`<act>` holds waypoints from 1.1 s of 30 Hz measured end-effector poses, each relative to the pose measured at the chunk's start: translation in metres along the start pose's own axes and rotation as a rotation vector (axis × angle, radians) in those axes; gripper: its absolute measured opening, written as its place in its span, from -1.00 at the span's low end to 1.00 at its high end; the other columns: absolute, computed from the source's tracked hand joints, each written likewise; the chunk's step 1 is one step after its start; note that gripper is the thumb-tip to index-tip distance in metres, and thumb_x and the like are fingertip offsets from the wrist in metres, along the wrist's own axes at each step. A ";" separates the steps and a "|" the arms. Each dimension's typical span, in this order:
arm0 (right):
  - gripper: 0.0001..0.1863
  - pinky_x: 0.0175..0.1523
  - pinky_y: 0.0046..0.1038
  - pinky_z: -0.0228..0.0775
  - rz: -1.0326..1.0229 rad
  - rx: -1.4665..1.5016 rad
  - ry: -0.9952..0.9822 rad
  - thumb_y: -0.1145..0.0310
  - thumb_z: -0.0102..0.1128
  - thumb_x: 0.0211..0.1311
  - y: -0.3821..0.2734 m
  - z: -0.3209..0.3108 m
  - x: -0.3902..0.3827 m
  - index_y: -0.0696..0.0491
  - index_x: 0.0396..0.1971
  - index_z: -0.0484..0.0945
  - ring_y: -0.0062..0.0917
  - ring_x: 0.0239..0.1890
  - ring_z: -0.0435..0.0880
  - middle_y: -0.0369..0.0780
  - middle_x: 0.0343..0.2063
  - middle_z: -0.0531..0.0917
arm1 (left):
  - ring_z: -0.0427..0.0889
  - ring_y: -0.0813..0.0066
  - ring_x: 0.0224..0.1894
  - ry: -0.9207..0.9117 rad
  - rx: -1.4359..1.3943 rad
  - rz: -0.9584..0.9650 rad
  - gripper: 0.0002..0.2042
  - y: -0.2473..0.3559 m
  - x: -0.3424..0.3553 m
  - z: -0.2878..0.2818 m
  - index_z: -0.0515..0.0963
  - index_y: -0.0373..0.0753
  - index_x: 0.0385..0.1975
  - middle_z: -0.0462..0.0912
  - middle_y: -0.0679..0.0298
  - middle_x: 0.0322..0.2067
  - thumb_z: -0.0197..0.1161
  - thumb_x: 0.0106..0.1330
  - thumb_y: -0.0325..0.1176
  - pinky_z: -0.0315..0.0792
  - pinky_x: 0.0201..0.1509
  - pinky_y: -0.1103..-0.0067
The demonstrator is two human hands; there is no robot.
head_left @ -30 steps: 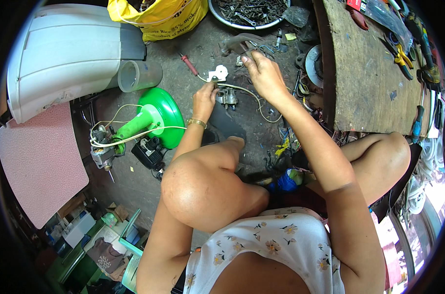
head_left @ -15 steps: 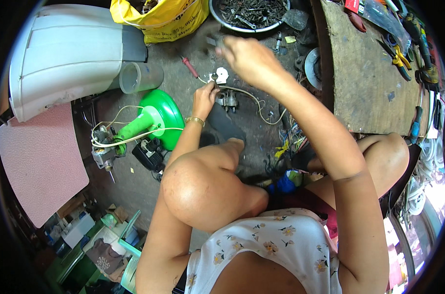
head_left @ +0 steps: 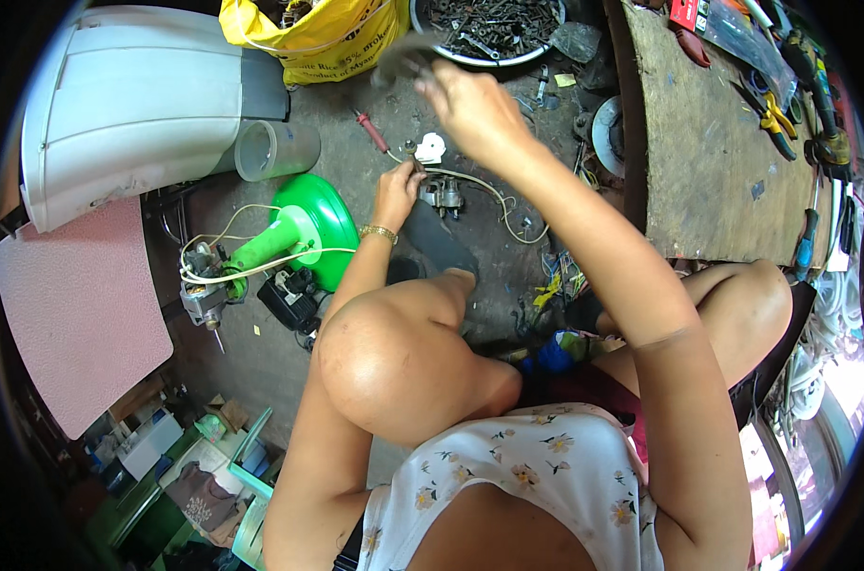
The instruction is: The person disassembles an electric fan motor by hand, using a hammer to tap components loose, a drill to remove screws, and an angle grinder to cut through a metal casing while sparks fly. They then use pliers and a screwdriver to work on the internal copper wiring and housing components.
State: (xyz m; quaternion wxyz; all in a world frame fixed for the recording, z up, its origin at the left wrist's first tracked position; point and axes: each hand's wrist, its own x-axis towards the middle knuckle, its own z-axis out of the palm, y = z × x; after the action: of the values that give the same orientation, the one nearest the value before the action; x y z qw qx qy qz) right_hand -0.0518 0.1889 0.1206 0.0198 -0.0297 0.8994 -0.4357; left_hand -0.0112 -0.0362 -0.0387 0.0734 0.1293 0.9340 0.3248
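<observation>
My right hand [head_left: 475,105] is raised over the floor, its fingers closed round a hammer-like grey tool [head_left: 403,59], smeared by motion. Lower and to the left, my left hand [head_left: 397,190] pinches a small dark metal piece [head_left: 410,149] upright near the floor; its lower end is hidden by my fingers. Just right of those fingers sits a small metal motor [head_left: 443,194] with a pale cord [head_left: 494,195] running off it. A white plastic part [head_left: 430,147] lies beyond the left fingertips. A red-handled probe [head_left: 370,131] rests on the floor to their left.
A green fan base [head_left: 332,224] with an exposed motor [head_left: 204,290] lies left, near a clear plastic cup [head_left: 275,150]. Farther off are a yellow sack [head_left: 332,48] and a basin of screws [head_left: 489,62]. A wooden bench [head_left: 708,143] with tools stands right.
My right hand and the blurred tool have shifted slightly, the tool moving up and to the left. My left hand keeps its pinch in nearly the same place.
</observation>
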 end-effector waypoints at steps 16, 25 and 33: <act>-0.64 -0.26 -0.05 0.46 -0.159 0.019 0.117 0.08 0.03 0.37 -0.013 -0.003 0.008 0.11 -0.23 0.55 0.04 -0.36 0.62 0.06 -0.52 0.61 | 0.61 -0.10 -0.29 0.020 -0.020 0.016 -0.90 -0.010 -0.008 0.001 0.53 -0.32 -0.38 0.63 -0.03 -0.38 0.28 0.21 -0.44 0.46 -0.27 0.23; -0.63 -0.17 0.00 0.47 0.017 0.079 -0.023 0.06 0.05 0.36 -0.005 0.010 -0.001 0.10 -0.20 0.55 0.09 -0.31 0.64 0.08 -0.43 0.66 | 0.61 -0.11 -0.29 0.006 -0.004 -0.007 -0.89 -0.011 -0.006 0.001 0.50 -0.32 -0.39 0.63 -0.02 -0.38 0.27 0.21 -0.44 0.45 -0.25 0.20; -0.63 -0.08 -0.04 0.49 0.037 0.069 -0.088 0.07 0.03 0.37 -0.022 0.009 0.000 0.06 -0.11 0.58 0.00 -0.20 0.68 0.05 -0.31 0.69 | 0.63 -0.10 -0.34 0.021 -0.028 -0.025 -0.91 -0.007 -0.009 -0.003 0.51 -0.35 -0.37 0.63 -0.05 -0.43 0.25 0.23 -0.47 0.47 -0.29 0.26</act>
State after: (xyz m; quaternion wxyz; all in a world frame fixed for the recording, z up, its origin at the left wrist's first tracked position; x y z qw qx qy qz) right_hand -0.0509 0.1680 0.1327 0.0685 -0.0314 0.8825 -0.4643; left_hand -0.0049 -0.0456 -0.0402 0.0694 0.1131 0.9316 0.3385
